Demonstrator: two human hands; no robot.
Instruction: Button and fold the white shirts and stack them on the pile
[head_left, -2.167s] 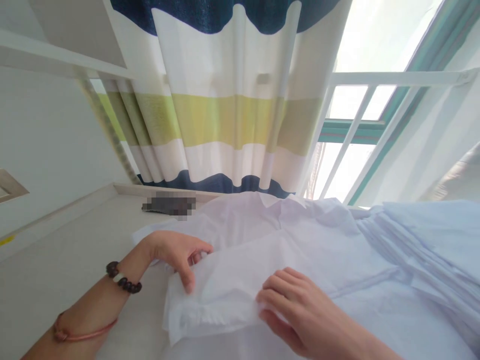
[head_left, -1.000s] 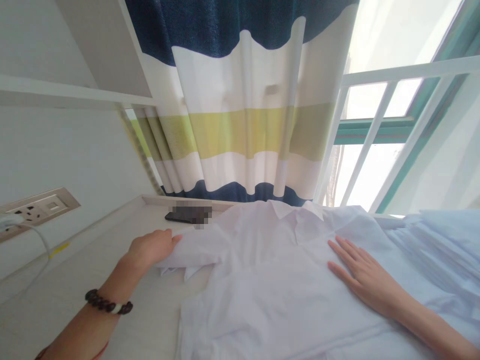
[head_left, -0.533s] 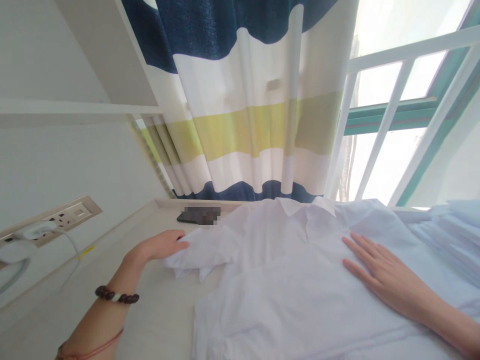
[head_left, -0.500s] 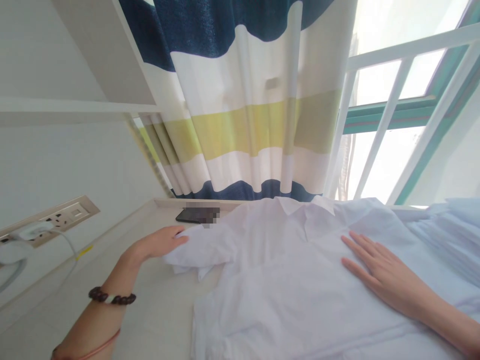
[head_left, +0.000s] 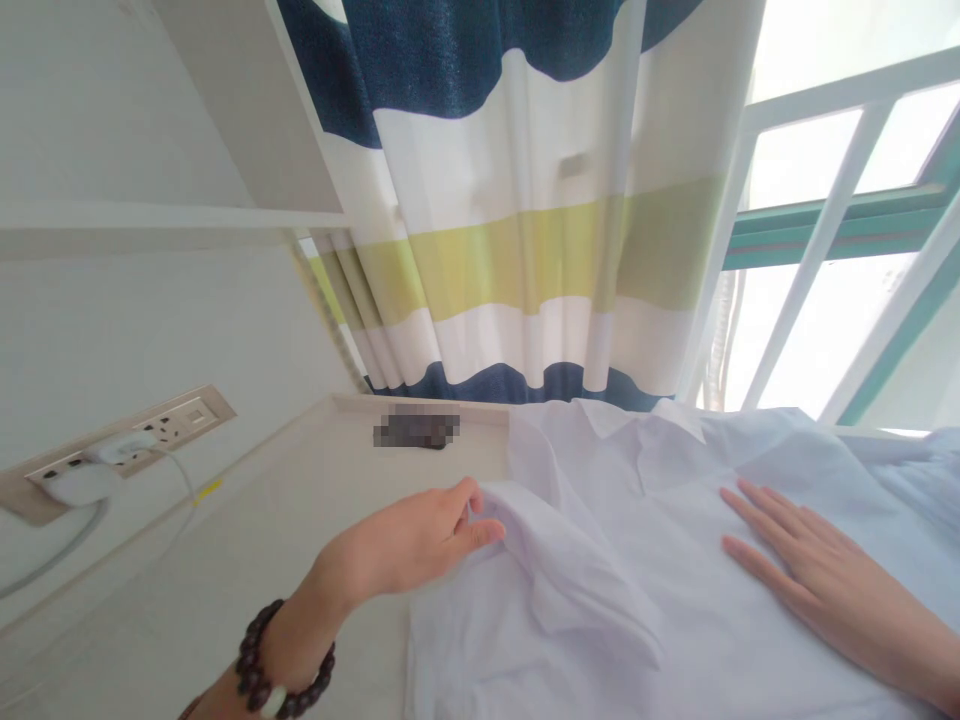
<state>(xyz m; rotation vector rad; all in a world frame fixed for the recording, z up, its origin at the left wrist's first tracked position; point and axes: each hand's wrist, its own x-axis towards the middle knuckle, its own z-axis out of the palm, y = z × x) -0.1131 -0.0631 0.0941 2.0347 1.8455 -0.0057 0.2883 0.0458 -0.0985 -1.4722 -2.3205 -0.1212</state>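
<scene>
A white collared shirt (head_left: 660, 560) lies spread over the pale surface, its collar toward the curtain. My left hand (head_left: 427, 535) pinches the left edge of the shirt between thumb and fingers, where the sleeve is folded inward across the body. Dark beads circle that wrist. On the shirt's right part, my right hand (head_left: 810, 575) rests flat with fingers stretched out, pressing on the cloth. The lower end of the shirt runs out of view at the bottom.
A dark phone-like object (head_left: 427, 430), partly blurred out, lies at the back left. Plugs and cables hang from a wall socket strip (head_left: 180, 425) on the left. A striped curtain (head_left: 517, 250) and white railing (head_left: 810, 250) stand behind. More white cloth (head_left: 919, 490) lies at the right.
My left hand has moved right, bringing the outstretched sleeve inward over the shirt's body. My right hand stays flat on the same part of the shirt. The view has turned slightly left.
</scene>
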